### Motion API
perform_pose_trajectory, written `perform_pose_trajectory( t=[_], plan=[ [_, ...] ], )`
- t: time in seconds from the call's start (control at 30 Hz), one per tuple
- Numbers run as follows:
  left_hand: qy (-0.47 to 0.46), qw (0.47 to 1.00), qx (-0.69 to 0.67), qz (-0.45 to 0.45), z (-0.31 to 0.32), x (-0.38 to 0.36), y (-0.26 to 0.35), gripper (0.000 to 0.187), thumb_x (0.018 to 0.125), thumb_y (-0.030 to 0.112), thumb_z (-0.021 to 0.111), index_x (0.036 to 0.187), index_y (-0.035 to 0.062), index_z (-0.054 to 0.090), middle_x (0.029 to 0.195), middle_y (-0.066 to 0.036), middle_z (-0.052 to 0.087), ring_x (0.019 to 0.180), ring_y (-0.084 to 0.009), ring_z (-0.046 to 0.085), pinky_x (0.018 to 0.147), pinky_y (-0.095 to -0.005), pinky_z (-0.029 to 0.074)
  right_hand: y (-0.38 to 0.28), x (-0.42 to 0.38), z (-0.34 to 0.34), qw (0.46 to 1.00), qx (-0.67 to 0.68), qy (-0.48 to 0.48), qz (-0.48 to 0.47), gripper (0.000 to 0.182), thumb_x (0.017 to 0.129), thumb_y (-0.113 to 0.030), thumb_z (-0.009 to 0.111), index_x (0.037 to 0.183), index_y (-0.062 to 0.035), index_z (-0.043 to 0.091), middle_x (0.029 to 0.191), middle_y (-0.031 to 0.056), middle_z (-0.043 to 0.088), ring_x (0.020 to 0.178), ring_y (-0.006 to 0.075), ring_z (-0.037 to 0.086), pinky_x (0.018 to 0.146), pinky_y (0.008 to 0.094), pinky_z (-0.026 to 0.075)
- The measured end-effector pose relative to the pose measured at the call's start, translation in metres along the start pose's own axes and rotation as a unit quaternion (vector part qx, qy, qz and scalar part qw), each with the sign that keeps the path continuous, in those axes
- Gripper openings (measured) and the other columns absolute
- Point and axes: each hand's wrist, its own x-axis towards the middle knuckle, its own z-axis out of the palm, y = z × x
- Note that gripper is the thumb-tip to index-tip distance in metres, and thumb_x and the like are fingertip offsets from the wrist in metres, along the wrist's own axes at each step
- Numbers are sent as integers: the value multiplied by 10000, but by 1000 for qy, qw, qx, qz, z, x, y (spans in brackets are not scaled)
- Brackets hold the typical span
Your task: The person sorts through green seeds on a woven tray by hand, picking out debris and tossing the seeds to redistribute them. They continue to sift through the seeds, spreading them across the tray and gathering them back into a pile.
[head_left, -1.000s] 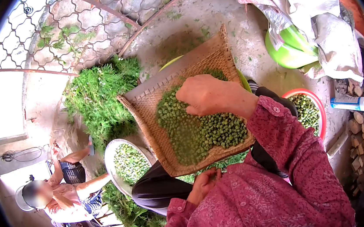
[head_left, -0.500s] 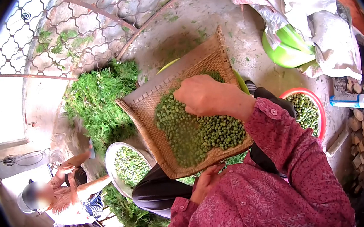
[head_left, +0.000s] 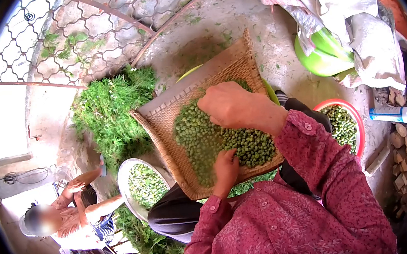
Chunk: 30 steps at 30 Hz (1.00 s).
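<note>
A woven winnowing basket lies tilted across my lap, with small round green berries spread over its middle and lower right. My right hand is over the upper part of the berries, its fingers curled down with the tips partly hidden. Close to the basket's near edge, my left hand reaches in among the berries with fingers bent together. What either hand pinches is too small or hidden to make out.
A metal basin of green berries stands left of my knee; a red-rimmed basin holds more on the right. Cut green plants lie behind. A seated person, white sacks, a bottle and firewood surround me.
My left hand has come up from below the basket's near edge to the berries inside. My right hand has barely moved. The seated person's hands have shifted slightly.
</note>
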Motion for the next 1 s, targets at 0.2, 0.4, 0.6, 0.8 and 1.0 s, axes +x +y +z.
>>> perform_pose_trajectory(
  t=[0.2,0.4,0.6,0.8,1.0],
  plan=[
    [-45,990,121,53,27,10,-20,182,703,133,629,875,76,647,826,-143,542,736,-331,564,632,-422,461,0,4,3,1000,-15,4,22,87,686,-108,565,710,-27,587,709,169,594,726,348,592,665,434,468],
    [-50,999,5,-17,18,15,-18,132,711,106,606,829,50,628,787,-152,578,704,-311,578,626,-400,463,-2,3,1,999,-21,17,17,84,697,-104,544,701,-27,579,710,170,591,729,346,589,659,437,464],
    [-98,958,-225,-149,-24,-2,1,101,729,80,591,809,19,595,709,-135,582,625,-230,573,590,-318,450,0,1,-4,1000,-8,0,22,101,702,-121,562,744,-29,559,751,169,579,783,340,573,703,438,445],
    [-186,974,-65,110,-34,-60,6,129,716,127,632,827,63,612,782,-114,587,713,-272,587,619,-353,469,-1,1,-1,1000,-7,3,25,110,697,-126,574,748,-29,562,760,169,582,792,344,572,712,440,443],
    [-164,978,-74,101,-37,-56,28,133,707,142,647,815,68,625,801,-118,561,735,-330,562,628,-408,460,-2,2,-1,1000,-16,5,21,97,681,-114,577,718,-24,577,723,173,591,760,347,587,684,443,459]
  ],
)
